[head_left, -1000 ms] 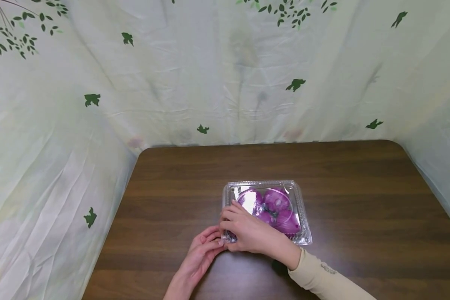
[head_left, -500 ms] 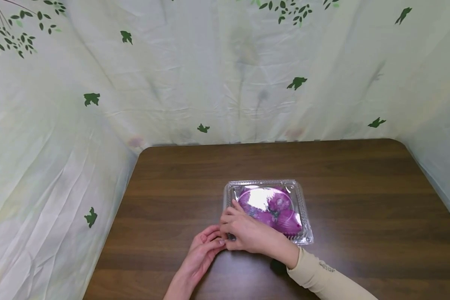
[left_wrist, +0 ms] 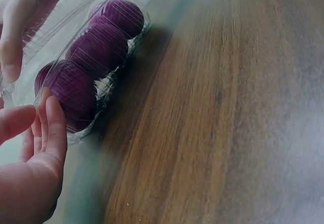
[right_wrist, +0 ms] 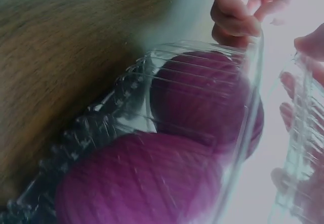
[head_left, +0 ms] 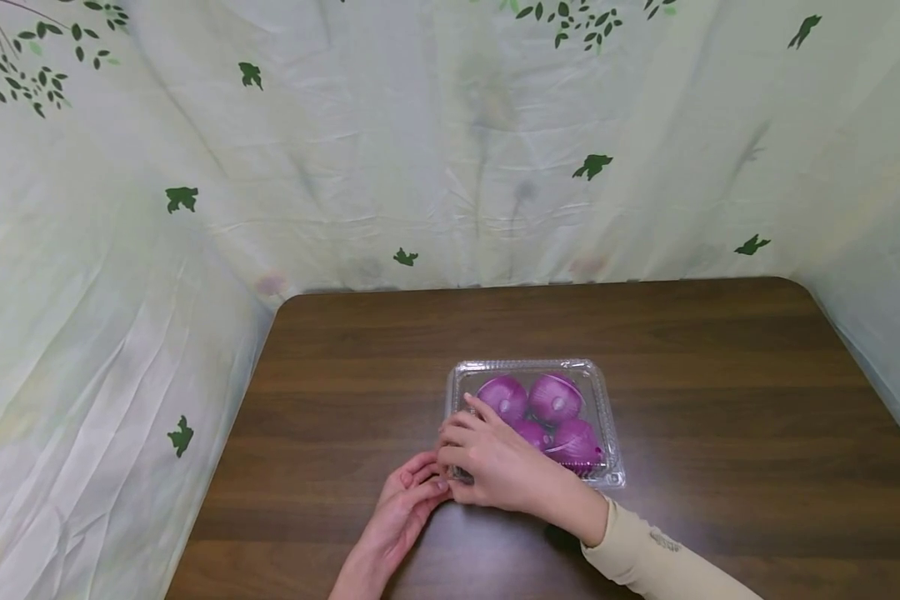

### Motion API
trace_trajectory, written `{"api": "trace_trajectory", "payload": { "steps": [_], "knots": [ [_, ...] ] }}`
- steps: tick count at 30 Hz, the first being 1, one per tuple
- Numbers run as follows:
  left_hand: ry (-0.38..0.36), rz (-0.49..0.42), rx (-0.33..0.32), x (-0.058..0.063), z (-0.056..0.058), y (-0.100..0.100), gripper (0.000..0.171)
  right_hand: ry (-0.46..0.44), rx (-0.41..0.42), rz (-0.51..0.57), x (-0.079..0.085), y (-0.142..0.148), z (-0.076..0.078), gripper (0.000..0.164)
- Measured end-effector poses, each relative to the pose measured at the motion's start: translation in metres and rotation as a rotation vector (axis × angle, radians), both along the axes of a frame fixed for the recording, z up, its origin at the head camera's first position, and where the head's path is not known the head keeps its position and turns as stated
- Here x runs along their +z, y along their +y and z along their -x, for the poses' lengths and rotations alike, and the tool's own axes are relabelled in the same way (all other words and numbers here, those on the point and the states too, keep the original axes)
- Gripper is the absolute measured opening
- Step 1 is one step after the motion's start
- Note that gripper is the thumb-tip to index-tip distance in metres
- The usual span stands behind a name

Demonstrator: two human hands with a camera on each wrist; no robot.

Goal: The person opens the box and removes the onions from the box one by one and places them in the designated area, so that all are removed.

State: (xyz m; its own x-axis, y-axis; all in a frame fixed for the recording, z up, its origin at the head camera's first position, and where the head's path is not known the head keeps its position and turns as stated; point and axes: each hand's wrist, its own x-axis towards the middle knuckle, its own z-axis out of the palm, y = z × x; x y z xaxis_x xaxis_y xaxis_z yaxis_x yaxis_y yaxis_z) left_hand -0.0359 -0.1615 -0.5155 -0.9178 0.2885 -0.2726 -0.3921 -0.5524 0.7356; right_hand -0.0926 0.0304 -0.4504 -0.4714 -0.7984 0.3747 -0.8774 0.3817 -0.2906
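Note:
A clear plastic clamshell box (head_left: 612,450) with several red onions (head_left: 556,398) in it lies on the table. At its near left corner my left hand (head_left: 403,508) pinches the rim of the base between thumb and fingers. My right hand (head_left: 495,458) reaches over the box to that same corner and grips the lid's edge. In the right wrist view the lid (right_wrist: 296,148) stands apart from the base rim (right_wrist: 249,128), leaving a gap. Two onions (right_wrist: 202,95) show through the base wall there. The right hand hides part of the box in the head view.
The brown wooden table (head_left: 345,400) spreads around the box on all sides. A pale curtain (head_left: 435,167) with green bird and leaf prints hangs behind the table and along both sides. A small dark thing (head_left: 561,537) shows under the right wrist.
The bright glare on the lid has gone, so the onions show more clearly. Both hands stay at the near left corner, with the right hand barely shifted.

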Motion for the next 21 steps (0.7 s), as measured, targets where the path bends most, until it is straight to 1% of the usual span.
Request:
{"api": "trace_trajectory", "payload": {
  "steps": [4,8,10,12,15,17,21],
  "knots": [
    [-0.009,0.008,0.007,0.001,0.0,0.001,0.036,0.05,-0.056,-0.026,0.003,0.008,-0.006,0.031],
    [0.005,0.046,0.014,0.001,0.0,0.001,0.054,0.075,-0.098,-0.027,0.002,0.019,-0.011,0.044],
    [0.025,0.065,0.01,0.001,0.001,0.0,0.063,0.087,-0.117,-0.016,0.0,0.024,-0.014,0.05],
    [0.046,0.081,0.005,0.001,0.001,0.0,0.069,0.086,-0.138,-0.003,-0.001,0.03,-0.016,0.057],
    [0.058,0.091,0.008,0.002,0.002,0.0,0.071,0.083,-0.17,0.023,-0.004,0.039,-0.019,0.066],
    [0.052,0.093,0.019,0.003,0.002,0.001,0.073,0.077,-0.191,0.042,-0.006,0.046,-0.022,0.07],
    [0.029,0.096,0.042,0.004,0.002,0.003,0.074,0.09,-0.244,0.081,-0.012,0.062,-0.026,0.072]
  ]
}}
